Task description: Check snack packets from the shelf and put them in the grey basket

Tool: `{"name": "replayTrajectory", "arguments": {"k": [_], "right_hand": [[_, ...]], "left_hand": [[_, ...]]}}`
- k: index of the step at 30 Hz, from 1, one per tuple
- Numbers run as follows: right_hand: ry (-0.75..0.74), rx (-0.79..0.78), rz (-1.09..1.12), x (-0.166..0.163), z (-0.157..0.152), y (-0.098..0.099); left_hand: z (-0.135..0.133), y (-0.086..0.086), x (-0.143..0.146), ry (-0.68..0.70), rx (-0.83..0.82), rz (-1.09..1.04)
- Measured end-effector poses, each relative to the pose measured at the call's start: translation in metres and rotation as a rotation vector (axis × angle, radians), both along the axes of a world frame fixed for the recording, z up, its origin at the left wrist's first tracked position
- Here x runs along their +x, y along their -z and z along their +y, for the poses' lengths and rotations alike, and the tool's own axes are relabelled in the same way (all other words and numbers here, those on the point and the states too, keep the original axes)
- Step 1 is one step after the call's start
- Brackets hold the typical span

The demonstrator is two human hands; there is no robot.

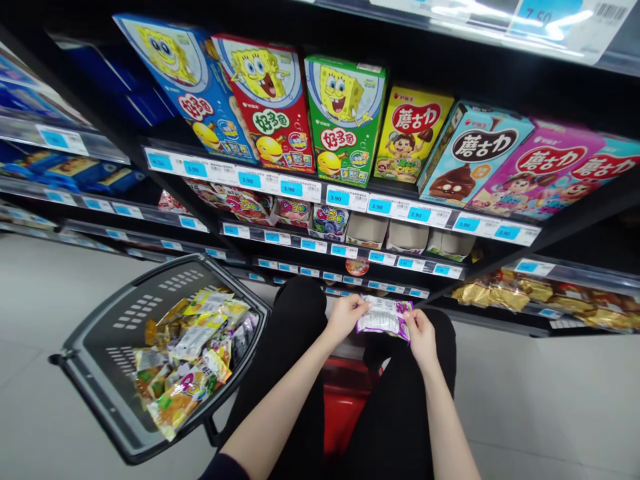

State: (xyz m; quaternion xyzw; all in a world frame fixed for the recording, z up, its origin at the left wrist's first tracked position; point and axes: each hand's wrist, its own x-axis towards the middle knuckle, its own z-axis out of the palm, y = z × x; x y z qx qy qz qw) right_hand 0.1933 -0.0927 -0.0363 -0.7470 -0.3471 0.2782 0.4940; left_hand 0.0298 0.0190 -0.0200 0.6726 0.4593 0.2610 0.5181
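Note:
Between my two hands is a small purple and white candy packet [383, 316], its printed back facing up. My left hand [347, 315] pinches its left end, and my right hand [421, 333] grips the right end. Both hands are above my knees, in front of the low shelves. To the left stands a grey shopping basket [95, 373] holding a heap of candy packets [195, 353], mostly yellow and orange with some purple ones.
Snack boxes [345, 120] line the shelf ahead above a strip of price tags [295, 190]. Lower down are open display cartons [367, 230], some with packets. Gold-wrapped packs [520, 293] lie at right. Something red [345, 400] sits between my legs.

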Motion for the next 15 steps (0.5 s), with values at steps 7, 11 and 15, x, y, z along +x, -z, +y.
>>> {"name": "replayTrajectory", "arguments": {"k": [7,11,15], "right_hand": [[0.003,0.081,0.207,0.0028,0.0005,-0.0041],[-0.1,0.099,0.224,0.0032,-0.0007,-0.0073],[-0.209,0.061,0.156,0.005,-0.0004,-0.0086]], "left_hand": [[0.0023,-0.0013,-0.0032,0.083,-0.108,-0.074],[0.0039,-0.0005,-0.0059,0.128,0.005,0.011],[0.004,-0.004,-0.0078,0.175,0.059,0.054]]}}
